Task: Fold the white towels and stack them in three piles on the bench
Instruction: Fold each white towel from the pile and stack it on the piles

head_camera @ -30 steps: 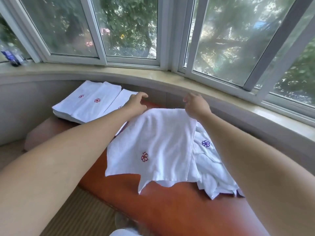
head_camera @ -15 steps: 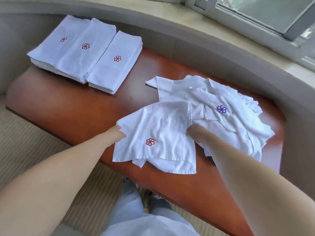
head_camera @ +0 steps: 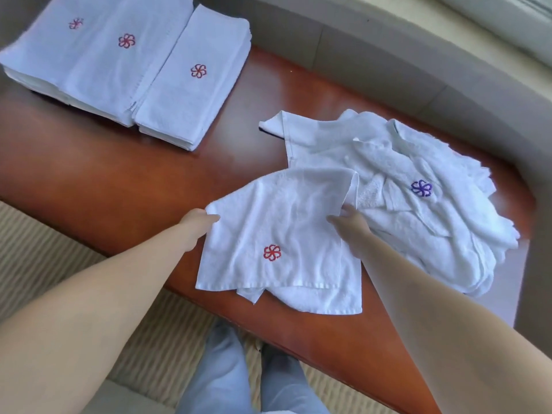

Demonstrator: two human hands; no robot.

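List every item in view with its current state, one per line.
left hand: pinches the left edge of the towel.
right hand: grips the right side of the towel.
towel with red flower: folded once, lying on the bench, near edges uneven.
unfolded heap: crumpled, purple flower on top.
three folded stacks: neat, side by side.
bench: carries all the towels.

Bare wood of the bench (head_camera: 89,180) is exposed as a broad strip running from the left edge toward the middle. Its far left is blocked by the folded piles (head_camera: 125,70), set touching side by side. The right half is taken up by the loose heap (head_camera: 418,210), and the near middle is covered by the half-folded towel (head_camera: 280,243). A narrow open gap is left between piles and heap.
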